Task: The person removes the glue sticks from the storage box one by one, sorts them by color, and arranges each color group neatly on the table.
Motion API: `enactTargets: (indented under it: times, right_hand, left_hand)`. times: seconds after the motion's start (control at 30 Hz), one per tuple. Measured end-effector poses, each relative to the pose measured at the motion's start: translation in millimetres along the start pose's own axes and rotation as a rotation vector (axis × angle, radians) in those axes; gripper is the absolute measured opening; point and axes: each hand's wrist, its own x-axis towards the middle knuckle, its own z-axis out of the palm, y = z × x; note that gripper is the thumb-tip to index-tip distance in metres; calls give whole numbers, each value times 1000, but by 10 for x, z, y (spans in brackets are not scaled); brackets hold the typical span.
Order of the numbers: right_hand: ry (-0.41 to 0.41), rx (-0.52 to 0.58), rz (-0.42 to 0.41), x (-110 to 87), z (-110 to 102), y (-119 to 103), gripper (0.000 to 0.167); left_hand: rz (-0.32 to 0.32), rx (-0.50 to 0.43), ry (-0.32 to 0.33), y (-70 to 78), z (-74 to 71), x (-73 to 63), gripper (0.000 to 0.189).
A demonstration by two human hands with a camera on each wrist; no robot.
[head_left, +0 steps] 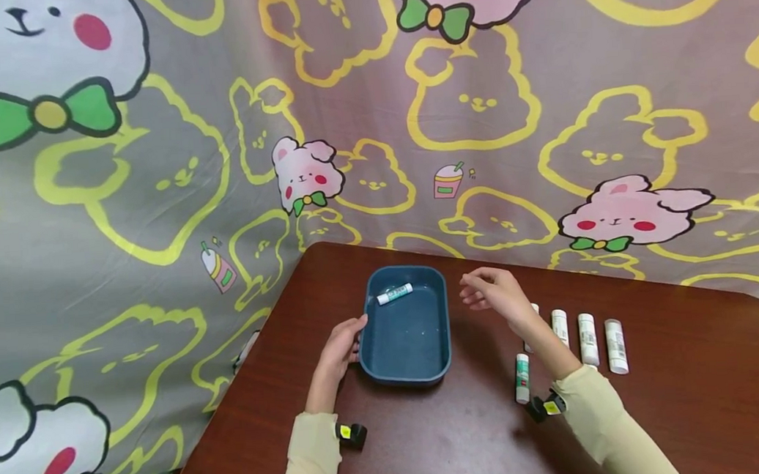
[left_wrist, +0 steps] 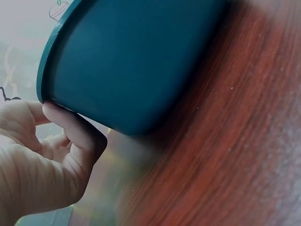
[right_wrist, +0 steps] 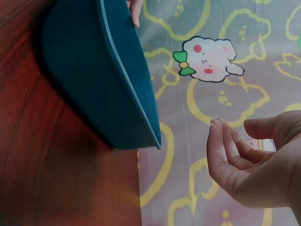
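A dark blue rectangular tray (head_left: 406,349) stands on the table, with one white and green glue stick (head_left: 394,295) lying in its far part. My left hand (head_left: 342,348) grips the tray's left side, its thumb at the rim; the left wrist view shows the fingers (left_wrist: 77,141) bent against the outer wall. To the right of the tray, my right hand (head_left: 499,295) hovers with loosely curled fingers and holds nothing. Near the right forearm are a green-labelled glue stick (head_left: 522,378) and several white glue sticks (head_left: 588,340), partly hidden by that arm.
The brown wooden table (head_left: 486,442) has rounded far corners. Behind it and along its left side hangs a grey curtain (head_left: 370,105) with cartoon rabbits and yellow outlines. Each wrist wears a small black camera, such as the left one (head_left: 352,435).
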Motion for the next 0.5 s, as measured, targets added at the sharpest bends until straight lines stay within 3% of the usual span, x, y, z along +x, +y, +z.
enactTargets:
  times: [0.5]
  right_hand:
    - [-61,-9,-1,187,439,28,28]
  left_hand:
    - [-15,-7,-12,-30,-17,37,32]
